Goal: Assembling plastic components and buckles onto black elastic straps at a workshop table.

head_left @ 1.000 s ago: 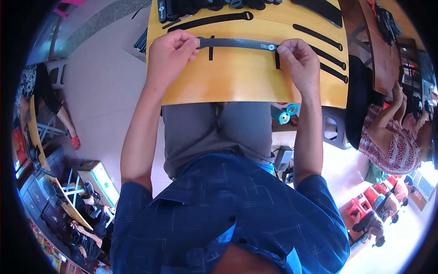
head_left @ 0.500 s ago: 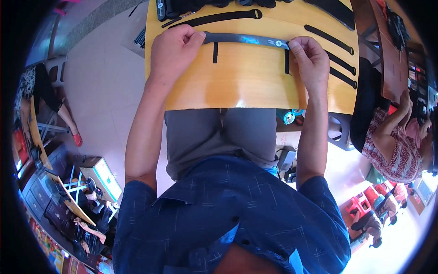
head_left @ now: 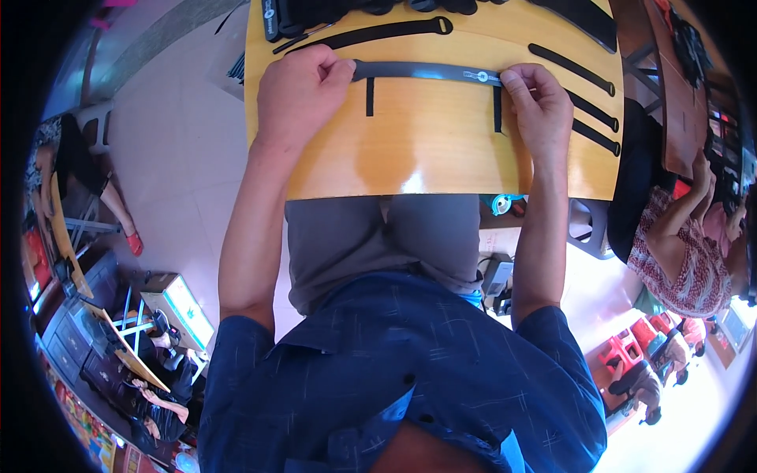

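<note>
A dark grey hook-and-loop strap (head_left: 426, 72) with a pale printed label near its right end is stretched flat between my hands, over the far part of the yellow tabletop (head_left: 441, 158). My left hand (head_left: 303, 94) pinches its left end between thumb and fingers. At the other end, my right hand (head_left: 542, 106) grips it the same way, thumb on top beside the label. Two short black strips, a left one (head_left: 370, 98) and a right one (head_left: 497, 110), extend on the table from under the strap toward me.
Beyond my hands lies a black strap with a looped end (head_left: 386, 31), near a heap of black straps (head_left: 315, 11). Three similar straps rest by my right hand, the farthest one (head_left: 569, 68) fully visible. A person in a patterned top (head_left: 684, 252) sits at the right.
Both hands keep their grip and the strap stays stretched in nearly the same place. The view has shifted slightly, so the table's near edge appears a little lower.
</note>
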Available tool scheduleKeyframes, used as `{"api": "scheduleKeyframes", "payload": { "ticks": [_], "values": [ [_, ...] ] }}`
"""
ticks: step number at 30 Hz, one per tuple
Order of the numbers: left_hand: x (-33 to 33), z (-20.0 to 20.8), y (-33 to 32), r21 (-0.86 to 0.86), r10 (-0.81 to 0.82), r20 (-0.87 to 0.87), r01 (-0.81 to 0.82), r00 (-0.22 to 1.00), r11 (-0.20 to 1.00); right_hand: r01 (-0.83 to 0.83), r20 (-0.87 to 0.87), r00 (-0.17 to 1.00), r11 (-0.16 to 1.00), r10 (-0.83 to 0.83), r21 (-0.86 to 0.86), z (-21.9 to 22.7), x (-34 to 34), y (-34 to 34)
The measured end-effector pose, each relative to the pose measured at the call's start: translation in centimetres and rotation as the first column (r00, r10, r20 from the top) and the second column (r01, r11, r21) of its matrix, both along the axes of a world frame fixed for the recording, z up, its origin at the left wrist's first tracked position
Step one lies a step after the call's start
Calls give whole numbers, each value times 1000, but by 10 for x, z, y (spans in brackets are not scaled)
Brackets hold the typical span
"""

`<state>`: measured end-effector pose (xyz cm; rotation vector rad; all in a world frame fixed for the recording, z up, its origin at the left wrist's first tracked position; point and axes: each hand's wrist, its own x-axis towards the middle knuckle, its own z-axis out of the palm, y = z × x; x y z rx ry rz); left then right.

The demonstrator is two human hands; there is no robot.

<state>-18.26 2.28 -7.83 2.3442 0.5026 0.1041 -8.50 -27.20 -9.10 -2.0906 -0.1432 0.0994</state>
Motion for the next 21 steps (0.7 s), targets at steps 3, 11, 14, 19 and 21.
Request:
{"api": "scheduleKeyframes", "payload": {
  "ticks": [3,11,14,19,21],
  "values": [
    [-2,0,3,-3,-9,-26,9,1000,1000,-14,-12,1000,1000,14,5,-1,-2,3],
    [-2,0,3,-39,-23,-12,23,1000,999,17,-28,999,999,-18,-47,4,-2,4],
    [-3,0,1,-46,-29,4,29,1000,999,13,-12,1000,998,-14,-65,3,-2,4],
    [-4,0,-2,0,-22,8,22,1000,1000,24,-2,1000,996,-24,-90,7,-5,8],
    [-4,3,-3,13,-15,-2,15,1000,1000,20,9,1000,996,-19,-93,7,-5,9]
  ]
}}
